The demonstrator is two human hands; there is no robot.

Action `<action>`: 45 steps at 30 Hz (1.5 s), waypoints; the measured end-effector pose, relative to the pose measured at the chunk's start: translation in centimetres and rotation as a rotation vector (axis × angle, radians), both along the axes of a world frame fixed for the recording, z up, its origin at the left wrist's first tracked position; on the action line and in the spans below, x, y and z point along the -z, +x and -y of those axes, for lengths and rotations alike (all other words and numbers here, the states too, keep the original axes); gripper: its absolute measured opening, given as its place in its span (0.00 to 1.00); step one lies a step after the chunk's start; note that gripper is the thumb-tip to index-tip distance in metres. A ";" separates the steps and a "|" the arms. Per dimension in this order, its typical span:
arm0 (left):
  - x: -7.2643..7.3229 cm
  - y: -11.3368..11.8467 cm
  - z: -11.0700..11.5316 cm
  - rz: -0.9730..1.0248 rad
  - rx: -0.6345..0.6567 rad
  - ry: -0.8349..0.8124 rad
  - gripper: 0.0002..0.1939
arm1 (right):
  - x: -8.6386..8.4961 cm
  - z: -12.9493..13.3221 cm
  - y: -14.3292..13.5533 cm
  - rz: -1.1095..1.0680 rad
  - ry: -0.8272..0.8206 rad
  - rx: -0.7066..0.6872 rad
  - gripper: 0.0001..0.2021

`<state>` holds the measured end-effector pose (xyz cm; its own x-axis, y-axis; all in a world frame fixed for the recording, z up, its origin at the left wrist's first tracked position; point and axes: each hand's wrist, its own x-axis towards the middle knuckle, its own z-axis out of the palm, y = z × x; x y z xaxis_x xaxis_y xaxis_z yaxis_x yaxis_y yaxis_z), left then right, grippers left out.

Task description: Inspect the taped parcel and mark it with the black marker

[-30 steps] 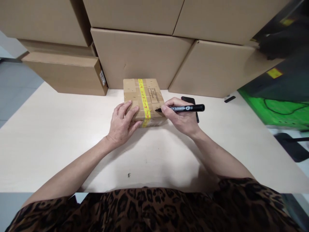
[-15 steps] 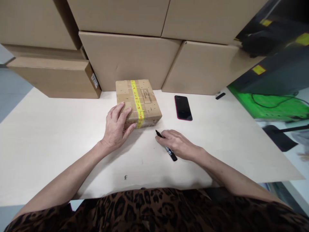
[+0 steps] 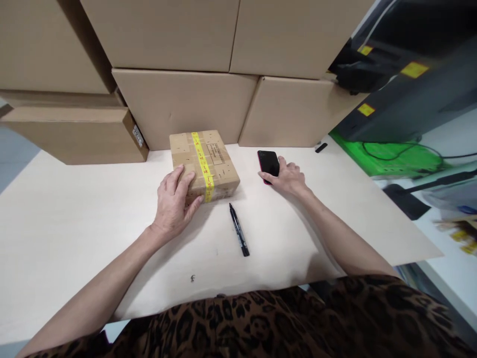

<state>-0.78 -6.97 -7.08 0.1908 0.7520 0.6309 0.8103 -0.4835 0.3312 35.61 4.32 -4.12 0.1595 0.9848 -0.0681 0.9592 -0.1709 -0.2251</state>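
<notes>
A small cardboard box [image 3: 208, 159] with a yellow tape strip across its top sits on the pale table [image 3: 74, 214]. My left hand [image 3: 173, 201] rests flat on the box's near left corner. A black marker [image 3: 239, 229] lies loose on the table just in front of the box. My right hand [image 3: 287, 177] reaches to the right of the box, with its fingers touching a black phone [image 3: 267, 162] that lies flat on the table.
Large cardboard cartons [image 3: 186, 107] are stacked along the back of the table, right behind the small box. A small dark object [image 3: 321, 147] lies at the far right. Beyond the table's right edge are a green mat [image 3: 391, 156] and dark equipment [image 3: 406, 89].
My right hand took the marker off the box top, laid it on the table and let go, then moved right onto the phone. The left hand stayed on the box.
</notes>
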 end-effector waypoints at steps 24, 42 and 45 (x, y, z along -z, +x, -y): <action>-5.5 1.3 2.5 0.349 0.116 0.157 0.25 | -1.5 4.7 -6.2 -1.197 0.496 -0.088 0.32; -4.4 4.1 2.6 1.009 0.517 -0.570 0.31 | -2.2 9.0 -15.1 -1.412 0.340 -0.522 0.28; -4.1 4.0 2.6 1.002 0.518 -0.554 0.30 | -1.9 9.0 -14.9 -1.362 0.411 -0.542 0.25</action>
